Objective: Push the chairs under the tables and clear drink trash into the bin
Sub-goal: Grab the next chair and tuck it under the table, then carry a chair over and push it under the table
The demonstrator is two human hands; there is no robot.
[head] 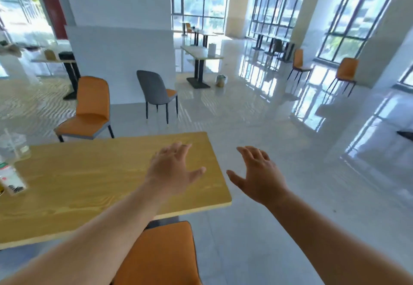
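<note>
A wooden table (89, 179) fills the lower left. Directly below me, at its near edge, stands an orange chair (165, 253), its top partly under the tabletop. My left hand (174, 170) hovers open over the table's right end, fingers spread, holding nothing. My right hand (259, 173) is open too, in the air just past the table's right edge. A clear plastic cup with a straw (13, 146) and a drink carton (11, 179) sit at the table's far left. Beyond the table an orange chair (89, 110) and a grey chair (156, 94) stand apart from any table.
A white pillar (120, 38) rises behind the grey chair. Farther back stands a light table (201, 53) with a white container, and a bin-like object (220, 80) sits on the floor beside it. Two orange chairs (345, 74) stand at the right by the windows.
</note>
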